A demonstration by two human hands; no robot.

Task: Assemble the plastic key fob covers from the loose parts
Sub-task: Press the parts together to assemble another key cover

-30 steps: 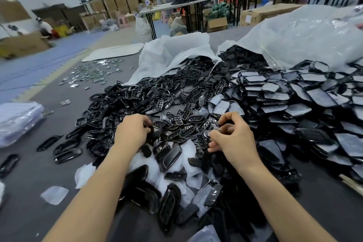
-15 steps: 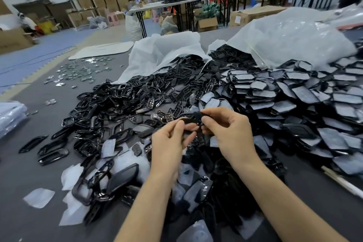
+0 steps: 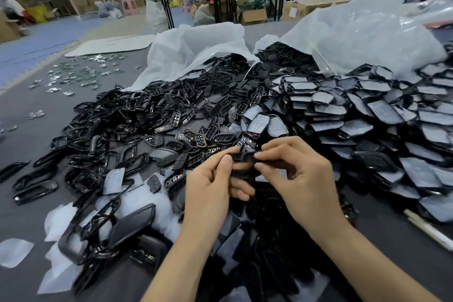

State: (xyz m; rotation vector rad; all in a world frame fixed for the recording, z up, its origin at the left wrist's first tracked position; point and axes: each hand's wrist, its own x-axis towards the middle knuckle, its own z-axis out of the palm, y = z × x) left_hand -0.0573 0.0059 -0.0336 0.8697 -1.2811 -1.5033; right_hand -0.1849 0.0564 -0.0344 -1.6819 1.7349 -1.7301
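Holding one small black plastic key fob part [image 3: 245,156] at centre frame, both grips pinching it: left grip [image 3: 208,193] on its left end, right grip [image 3: 301,179] on its right. It sits above the heap of loose black plastic frames [image 3: 147,115] on the grey table [image 3: 24,135]. Film-covered black shells [image 3: 367,115] are stacked centre right.
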